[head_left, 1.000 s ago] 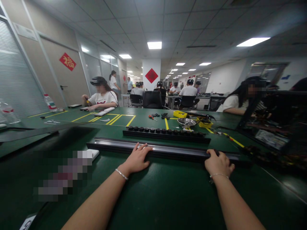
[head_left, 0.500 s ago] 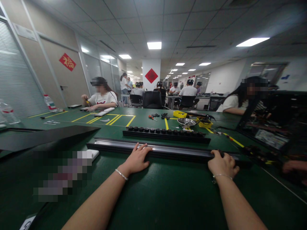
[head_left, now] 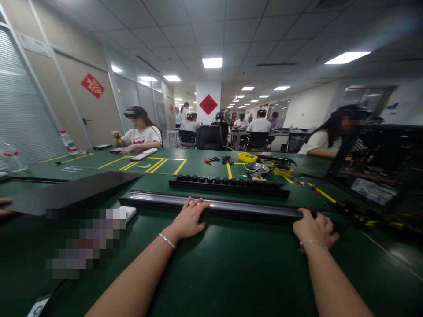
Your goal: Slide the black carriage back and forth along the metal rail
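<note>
A long black metal rail (head_left: 244, 210) with a shiny groove lies across the green table in front of me. My left hand (head_left: 189, 216) holds it near the middle, fingers over its top and thumb on the near side. Toward the rail's right end, my right hand (head_left: 315, 229) has its fingers curled around a small black part (head_left: 310, 210) on the rail, mostly hidden by the hand. Just behind lies a second black rail (head_left: 228, 186), carrying a row of several small round black parts (head_left: 209, 179).
A black panel (head_left: 66, 189) lies at the left, another person's hand (head_left: 5, 203) at its edge. Behind the rails are an orange-handled screwdriver (head_left: 209, 162), a metal bowl (head_left: 256, 168) and a yellow bin (head_left: 247, 157). Co-workers sit at left and right.
My right hand has slid a little to the right along the rail with the small black part. My left hand has stayed put. Another person's hand has appeared at the far left.
</note>
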The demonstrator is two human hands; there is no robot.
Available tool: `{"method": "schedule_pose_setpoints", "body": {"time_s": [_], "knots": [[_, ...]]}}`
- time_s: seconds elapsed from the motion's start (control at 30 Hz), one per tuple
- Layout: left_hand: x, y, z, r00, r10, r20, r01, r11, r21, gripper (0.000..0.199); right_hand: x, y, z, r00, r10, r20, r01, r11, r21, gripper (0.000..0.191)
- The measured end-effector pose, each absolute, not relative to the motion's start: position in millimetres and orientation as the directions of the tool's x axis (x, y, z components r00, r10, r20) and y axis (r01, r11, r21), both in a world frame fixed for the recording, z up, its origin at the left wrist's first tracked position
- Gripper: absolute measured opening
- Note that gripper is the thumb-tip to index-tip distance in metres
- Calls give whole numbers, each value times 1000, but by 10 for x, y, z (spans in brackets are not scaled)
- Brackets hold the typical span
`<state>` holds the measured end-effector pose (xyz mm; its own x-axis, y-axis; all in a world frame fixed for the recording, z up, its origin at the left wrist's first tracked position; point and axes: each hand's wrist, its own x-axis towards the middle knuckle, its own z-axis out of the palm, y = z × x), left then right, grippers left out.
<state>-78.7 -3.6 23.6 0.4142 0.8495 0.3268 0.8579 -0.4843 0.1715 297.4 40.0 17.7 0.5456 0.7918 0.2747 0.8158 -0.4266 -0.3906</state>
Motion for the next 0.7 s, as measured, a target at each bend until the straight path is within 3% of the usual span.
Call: {"method": "schedule_pose_setpoints", "body": {"time_s": [0.7], "knots": [[-786,-37,240,407,853,326,860,-478,177,61,3062,421,151,575,778,252,792,-453,-410,47]]}}
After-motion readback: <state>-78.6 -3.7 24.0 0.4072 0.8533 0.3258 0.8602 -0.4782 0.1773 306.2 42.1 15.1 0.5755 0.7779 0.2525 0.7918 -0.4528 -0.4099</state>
